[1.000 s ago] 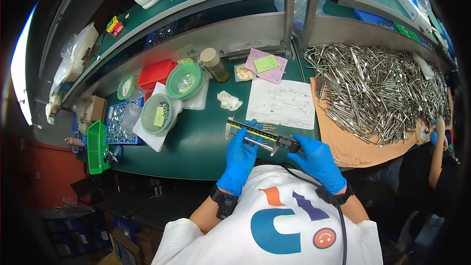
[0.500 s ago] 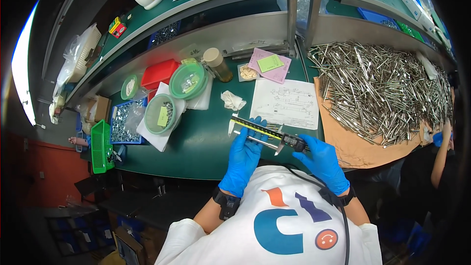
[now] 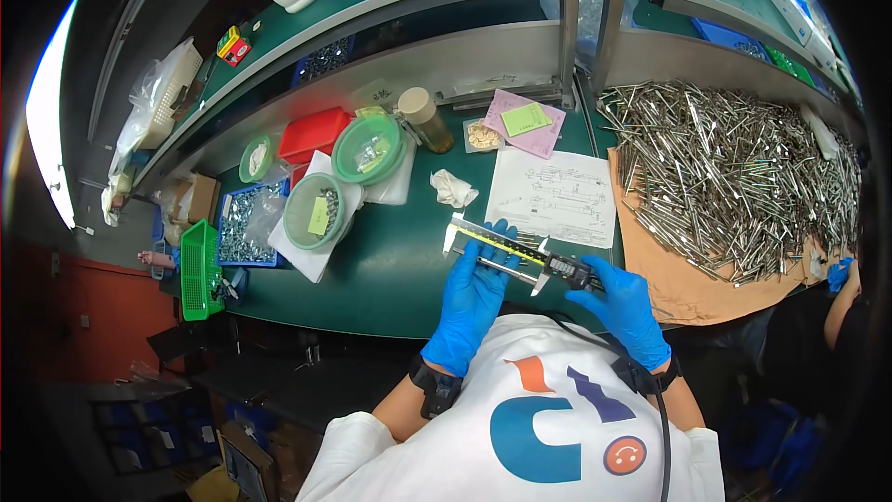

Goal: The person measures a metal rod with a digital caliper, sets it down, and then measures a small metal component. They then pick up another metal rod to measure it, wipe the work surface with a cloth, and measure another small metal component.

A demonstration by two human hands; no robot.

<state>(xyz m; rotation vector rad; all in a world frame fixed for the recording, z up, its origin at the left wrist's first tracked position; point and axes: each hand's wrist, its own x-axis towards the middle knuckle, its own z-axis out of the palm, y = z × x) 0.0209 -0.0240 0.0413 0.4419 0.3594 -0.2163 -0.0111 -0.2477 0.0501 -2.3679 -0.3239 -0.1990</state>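
The left hand [image 3: 472, 296] pinches a slim metal rod [image 3: 511, 270] between thumb and fingers, and its fingers also lie behind the beam of the caliper [image 3: 506, 244]. The right hand [image 3: 623, 305] is closed around the display end of this caliper, with the thumb near the sliding part. The rod lies along the beam, on the side toward the person's body, and between the two measuring jaws.

From here, I think the main risk is a false reading. If the left fingers let the rod tilt against the beam, or if the right thumb pushes the slider too hard, the length may come out wrong. The rod looks smooth and the gloves may be slippery, so a loose pinch could let it drop onto the green table [image 3: 390, 288] below the hands. There it could mix with a few thin rods [image 3: 531, 240] lying just beyond the caliper.

Some things are hard to make out. I cannot tell if both jaws really touch the rod ends, because the left thumb covers the near part. The display digits are too small to read. The lines on the drawing sheet [image 3: 553, 195], beyond the grip, are not clear either. Far to the right of the right hand, past the big pile of rods [image 3: 734, 177], a co-worker's gloved hand [image 3: 839, 273] is partly lost in the dark rim.
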